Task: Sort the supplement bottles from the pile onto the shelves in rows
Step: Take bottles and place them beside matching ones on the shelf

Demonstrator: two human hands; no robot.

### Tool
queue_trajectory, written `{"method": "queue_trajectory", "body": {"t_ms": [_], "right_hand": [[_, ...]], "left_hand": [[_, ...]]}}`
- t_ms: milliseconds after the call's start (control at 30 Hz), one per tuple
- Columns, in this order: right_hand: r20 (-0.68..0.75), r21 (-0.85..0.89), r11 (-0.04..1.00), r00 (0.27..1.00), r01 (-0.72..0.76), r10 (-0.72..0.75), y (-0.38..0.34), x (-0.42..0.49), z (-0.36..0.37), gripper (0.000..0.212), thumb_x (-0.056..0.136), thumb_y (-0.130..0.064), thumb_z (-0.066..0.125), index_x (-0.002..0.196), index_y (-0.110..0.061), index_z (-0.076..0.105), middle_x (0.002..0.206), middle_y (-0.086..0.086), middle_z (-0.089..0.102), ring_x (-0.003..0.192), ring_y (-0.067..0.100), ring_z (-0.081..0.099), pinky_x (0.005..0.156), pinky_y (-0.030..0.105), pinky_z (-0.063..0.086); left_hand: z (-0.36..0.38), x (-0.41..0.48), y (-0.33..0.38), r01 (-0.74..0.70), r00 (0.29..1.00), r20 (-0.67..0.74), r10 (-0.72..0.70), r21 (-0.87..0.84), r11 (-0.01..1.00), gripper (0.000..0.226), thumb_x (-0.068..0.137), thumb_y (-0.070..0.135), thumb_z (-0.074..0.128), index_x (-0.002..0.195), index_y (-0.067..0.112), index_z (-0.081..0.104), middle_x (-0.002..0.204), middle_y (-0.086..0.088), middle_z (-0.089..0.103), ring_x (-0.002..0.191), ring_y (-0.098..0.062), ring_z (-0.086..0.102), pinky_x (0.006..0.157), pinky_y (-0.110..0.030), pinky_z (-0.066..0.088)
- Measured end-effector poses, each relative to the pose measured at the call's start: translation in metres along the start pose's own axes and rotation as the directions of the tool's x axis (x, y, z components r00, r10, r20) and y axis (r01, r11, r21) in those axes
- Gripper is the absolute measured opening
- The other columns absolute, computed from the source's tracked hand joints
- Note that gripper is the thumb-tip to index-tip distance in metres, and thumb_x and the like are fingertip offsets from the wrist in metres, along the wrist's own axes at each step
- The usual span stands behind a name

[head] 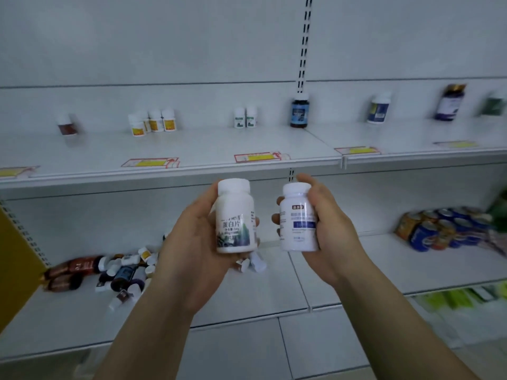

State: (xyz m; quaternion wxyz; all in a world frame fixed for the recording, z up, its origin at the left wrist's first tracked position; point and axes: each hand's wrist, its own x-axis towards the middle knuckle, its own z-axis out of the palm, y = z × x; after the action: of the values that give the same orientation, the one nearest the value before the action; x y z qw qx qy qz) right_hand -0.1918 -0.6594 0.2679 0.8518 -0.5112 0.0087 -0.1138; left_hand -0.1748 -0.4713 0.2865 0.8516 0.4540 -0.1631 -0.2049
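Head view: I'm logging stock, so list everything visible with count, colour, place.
price tags: five, red-yellow, upper shelf front
brown bottle: one, white cap, upper shelf far left
yellow-label bottles: about four, white, upper shelf left
green-label bottles: two, white, upper shelf centre
dark bottle: one, blue label, upper shelf centre-right
blue-and-yellow-label bottle: one, white, upper shelf right
purple bottle: one, gold cap, upper shelf right
pile of bottles: many, brown, blue, white, lower shelf left
cans: several, blue and orange, lower shelf right
left hand: one, holds white mountain-label bottle
right hand: one, holds white blue-band bottle
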Motion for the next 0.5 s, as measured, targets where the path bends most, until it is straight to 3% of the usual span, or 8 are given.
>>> {"method": "queue_trajectory", "body": {"t_ms": [100, 200, 333, 500], "right_hand": [[-0.019, 0.013, 0.998, 0.998, 0.06, -0.06, -0.034, -0.01, -0.026, 0.026, 0.095, -0.033, 0.049, 0.117, -0.027, 0.059, 0.092, 0.01, 0.069, 0.073, 0.027, 0.067, 0.061, 0.035, 0.054], [-0.061, -0.037, 0.99, 0.989, 0.135, -0.137, -0.076, -0.026, -0.063, 0.038, 0.08, -0.038, 0.058, 0.117, -0.028, 0.059, 0.097, 0.01, 0.07, 0.077, 0.026, 0.068, 0.059, 0.033, 0.054], [-0.128, -0.127, 0.974, 0.97, 0.189, -0.206, -0.133, -0.05, -0.129, 0.028, 0.093, -0.02, 0.053, 0.119, -0.03, 0.056, 0.105, 0.01, 0.067, 0.079, 0.025, 0.069, 0.061, 0.03, 0.054], [-0.225, -0.258, 0.941, 0.933, 0.22, -0.28, -0.199, -0.083, -0.214, 0.027, 0.094, -0.019, 0.053, 0.114, -0.037, 0.058, 0.1, 0.004, 0.07, 0.082, 0.023, 0.07, 0.059, 0.032, 0.054]], "left_hand": [[0.042, 0.008, -0.012, -0.067, 0.996, 0.059, 0.067, 0.013, 0.998, 0.05, 0.072, 0.02, 0.05, 0.12, 0.028, 0.06, 0.106, -0.006, 0.07, 0.085, -0.024, 0.066, 0.071, -0.039, 0.055], [0.096, 0.02, -0.036, -0.08, 0.991, 0.114, 0.076, 0.033, 0.996, 0.057, 0.067, 0.011, 0.048, 0.119, 0.03, 0.059, 0.101, -0.006, 0.071, 0.076, -0.025, 0.067, 0.064, -0.038, 0.056], [0.173, 0.04, -0.078, -0.035, 0.986, 0.162, 0.034, 0.003, 0.999, 0.056, 0.067, 0.01, 0.049, 0.117, 0.033, 0.061, 0.103, -0.008, 0.071, 0.076, -0.028, 0.068, 0.065, -0.042, 0.056], [0.269, 0.069, -0.14, 0.035, 0.976, 0.214, -0.031, -0.012, 0.999, 0.049, 0.086, 0.0, 0.041, 0.114, 0.034, 0.062, 0.108, -0.006, 0.07, 0.089, -0.031, 0.062, 0.066, -0.042, 0.057]]}}
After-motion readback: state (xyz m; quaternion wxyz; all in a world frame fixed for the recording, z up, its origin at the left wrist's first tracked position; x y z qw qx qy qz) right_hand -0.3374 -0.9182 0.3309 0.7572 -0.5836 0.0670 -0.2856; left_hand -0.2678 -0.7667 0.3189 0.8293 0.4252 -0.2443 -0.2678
